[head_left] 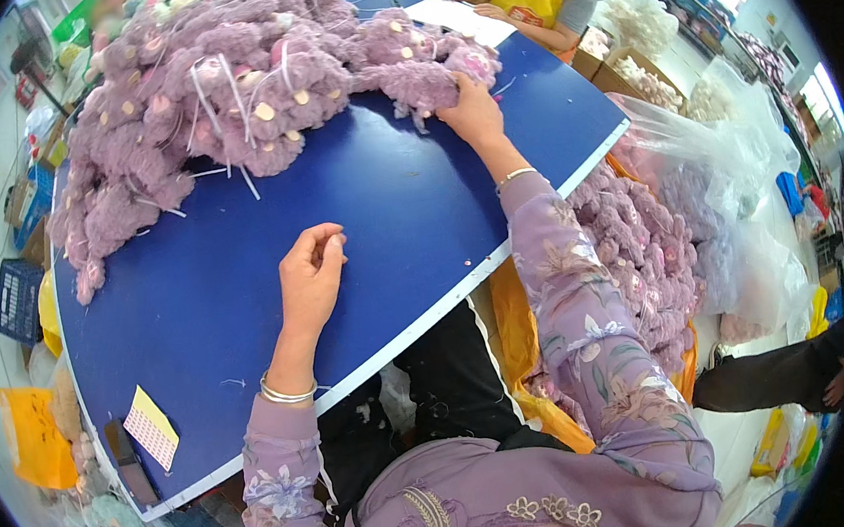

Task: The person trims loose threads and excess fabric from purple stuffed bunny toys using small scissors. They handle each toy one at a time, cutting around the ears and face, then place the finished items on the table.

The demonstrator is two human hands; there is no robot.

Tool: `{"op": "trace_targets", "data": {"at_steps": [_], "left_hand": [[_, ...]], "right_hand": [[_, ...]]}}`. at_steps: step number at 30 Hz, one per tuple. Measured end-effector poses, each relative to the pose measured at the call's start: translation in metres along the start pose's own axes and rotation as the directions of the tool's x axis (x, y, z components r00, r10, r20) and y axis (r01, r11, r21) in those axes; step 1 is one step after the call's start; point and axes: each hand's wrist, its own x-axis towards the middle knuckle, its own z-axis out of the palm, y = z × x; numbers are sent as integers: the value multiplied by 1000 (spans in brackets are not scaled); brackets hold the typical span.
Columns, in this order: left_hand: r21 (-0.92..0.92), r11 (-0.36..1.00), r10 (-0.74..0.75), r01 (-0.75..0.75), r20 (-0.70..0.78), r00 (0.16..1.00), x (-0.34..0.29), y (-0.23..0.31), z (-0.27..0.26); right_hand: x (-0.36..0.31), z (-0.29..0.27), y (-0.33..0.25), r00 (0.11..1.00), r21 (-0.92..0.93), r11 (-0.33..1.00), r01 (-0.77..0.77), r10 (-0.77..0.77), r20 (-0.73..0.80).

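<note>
A big heap of fluffy mauve plush toys (197, 102) with pale and pink patches and white ties or strips covers the far left of the blue table (389, 226). At the heap's right end my right hand (474, 110), arm stretched out, has its fingers closed on a mauve plush toy (416, 85). That toy touches its neighbours, and my fingertips are partly sunk in the fur. My left hand (310, 273) hovers over the table's near middle, apart from the heap. Its fingers are curled in toward the thumb, and nothing shows in them.
A sheet of stickers or labels (151, 430) lies by a dark box (130, 462) at the near left corner. Across the table sits a person in a yellow apron (532, 3), beside white paper (461, 21). More mauve toys (637, 255) fill a yellow bag at my right.
</note>
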Motion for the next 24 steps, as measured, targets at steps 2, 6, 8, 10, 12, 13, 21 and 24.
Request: {"op": "trace_targets", "data": {"at_steps": [2, 6, 8, 10, 12, 13, 21, 24], "left_hand": [[5, 1000, 8, -8, -10, 1000, -1, -2, -4], [54, 998, 37, -39, 26, 999, -2, -3, -5], [59, 997, 49, -51, 28, 998, 0, -8, -5], [106, 979, 180, -174, -50, 982, 1, -7, -2], [83, 984, 165, -159, -67, 984, 0, -1, -5], [209, 941, 291, -267, -90, 953, -4, 5, -9], [567, 743, 232, -357, 282, 931, -36, 20, -56], [603, 703, 204, -377, 336, 919, -44, 16, -78]], "right_hand": [[-3, -2, -3, 999, -13, 999, 38, -38, -9], [-16, -24, 5, 997, -29, 998, 52, -50, 66], [-37, -41, -1, 984, 34, 990, 133, -136, 113], [-69, -46, -5, 965, 84, 966, 243, -250, 85], [-100, -53, -14, 940, 124, 941, 314, -327, 101], [-117, -54, -29, 927, 153, 932, 329, -350, 134], [-189, -46, -69, 762, 593, 736, 327, -577, 295], [-176, -36, -64, 780, 631, 721, 286, -558, 284]]}}
